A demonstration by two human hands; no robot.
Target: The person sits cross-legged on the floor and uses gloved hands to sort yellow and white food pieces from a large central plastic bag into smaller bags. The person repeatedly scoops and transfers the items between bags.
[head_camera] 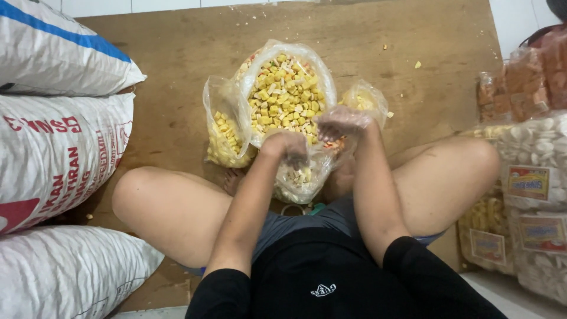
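Left hand (287, 146) gripping small bag (301, 177) mouth open; gloved right hand (338, 123) cupped, half-closed around snacks (286, 97) from big bag (255, 71), poised above for filling.

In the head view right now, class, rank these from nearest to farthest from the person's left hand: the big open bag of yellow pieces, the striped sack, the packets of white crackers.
From the left hand:
1. Big open bag of yellow pieces, just ahead.
2. Striped sack, far left, top corner.
3. Packets of white crackers, far right edge.
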